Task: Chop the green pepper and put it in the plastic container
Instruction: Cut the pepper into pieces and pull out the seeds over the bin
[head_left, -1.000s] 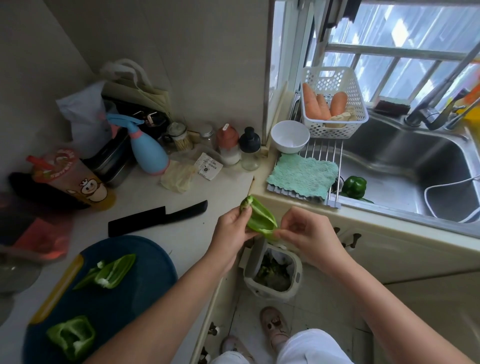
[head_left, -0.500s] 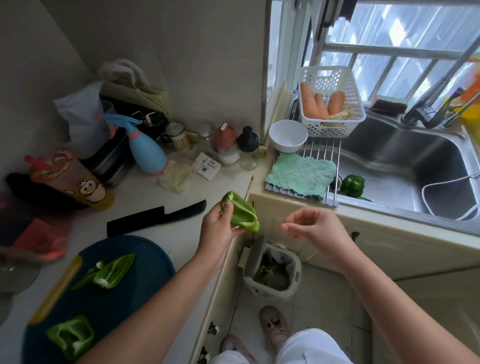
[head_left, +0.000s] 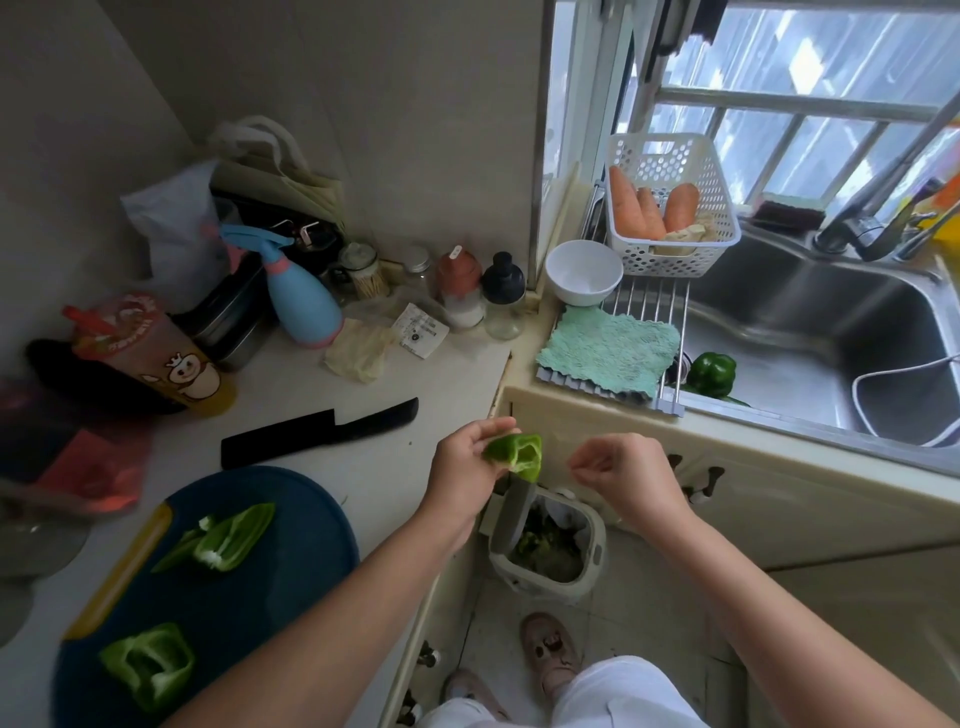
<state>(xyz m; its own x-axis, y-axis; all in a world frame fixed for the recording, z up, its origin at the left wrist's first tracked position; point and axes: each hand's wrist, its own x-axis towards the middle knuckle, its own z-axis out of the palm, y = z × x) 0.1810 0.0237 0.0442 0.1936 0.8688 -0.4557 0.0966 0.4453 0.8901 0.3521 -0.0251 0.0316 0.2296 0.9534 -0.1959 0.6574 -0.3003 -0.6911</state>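
My left hand (head_left: 465, 465) grips a green pepper piece (head_left: 518, 453) past the counter's edge, above an open waste bin (head_left: 589, 564) on the floor. My right hand (head_left: 621, 470) hovers just right of the piece without touching it, its fingertips curled together, and nothing shows in them. Two more pepper pieces (head_left: 228, 535) (head_left: 150, 665) lie on the dark blue cutting board (head_left: 301, 545). A black knife (head_left: 317, 431) lies on the counter behind the board. A whole green pepper (head_left: 711, 374) sits in the sink (head_left: 810, 332).
A white plastic basket (head_left: 675, 260) with carrots and a white bowl (head_left: 582, 270) stand by the window. A green cloth (head_left: 610, 351) lies on the drying rack. Bottles, jars and a blue spray bottle (head_left: 298, 306) crowd the back of the counter. My feet are beside the bin.
My right hand has let go of the pepper piece and drawn slightly to the right. My left hand has turned the piece and keeps holding it over the bin.
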